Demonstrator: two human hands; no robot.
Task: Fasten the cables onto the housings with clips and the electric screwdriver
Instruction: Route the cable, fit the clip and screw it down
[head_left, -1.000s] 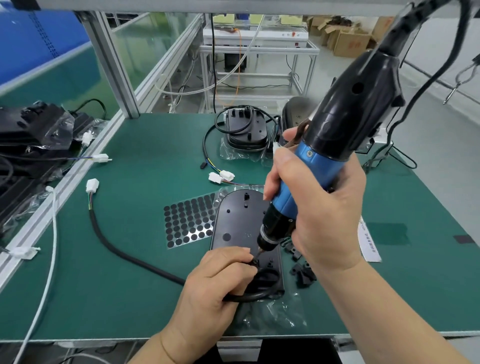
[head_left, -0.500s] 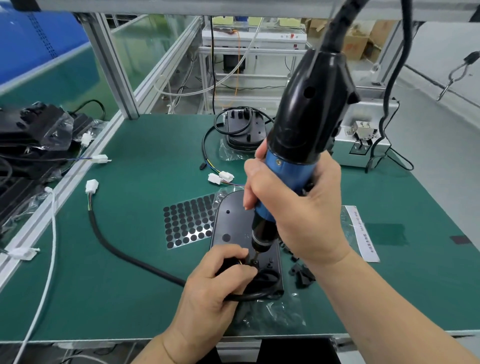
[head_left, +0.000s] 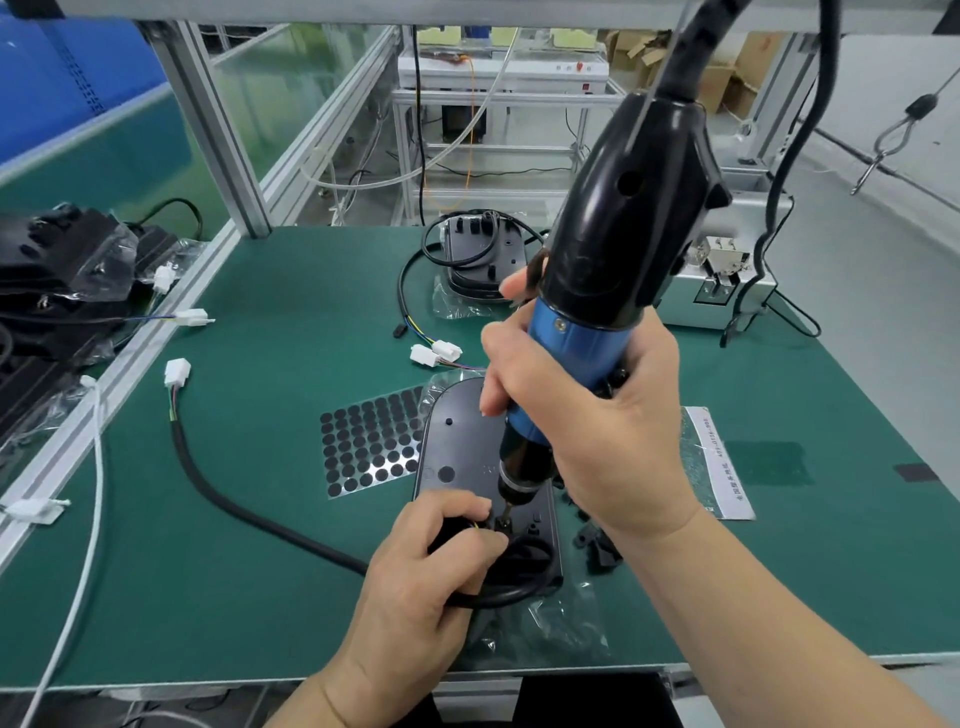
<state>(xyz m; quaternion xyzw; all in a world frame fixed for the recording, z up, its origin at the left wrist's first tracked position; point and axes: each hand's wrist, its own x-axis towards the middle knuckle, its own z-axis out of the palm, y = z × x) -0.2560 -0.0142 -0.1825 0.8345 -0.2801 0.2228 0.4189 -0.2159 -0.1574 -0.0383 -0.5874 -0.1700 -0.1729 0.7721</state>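
1. Head view: over the last second we have swung the electric screwdriver (head_left: 613, 249) from a lean to the right to nearly upright. Its bit now sits on the fixing point at the near end of the housing (head_left: 452, 436). We judge that the screw is ready to be driven or is already turning; the screw itself is too small to make out.
2. At the left, the black cable (head_left: 249, 514) runs across the green bench (head_left: 208, 613) from its white connector (head_left: 176, 371) to the housing, where it loops over the near end.
3. Our left hand (head_left: 415, 587) has stayed put. Its fingers are curled, and thumb and forefinger pinch the cable just beside the bit. The clip, we judge, is hidden under them.
4. The housing lies flat on its plastic bag (head_left: 561, 629), just beside a sheet of black dots (head_left: 363, 447).
5. Our right hand (head_left: 587, 441) is wrapped firmly round the screwdriver's blue barrel.
6. Further right, spare clips (head_left: 597, 548) lie on the bench next to the housing.
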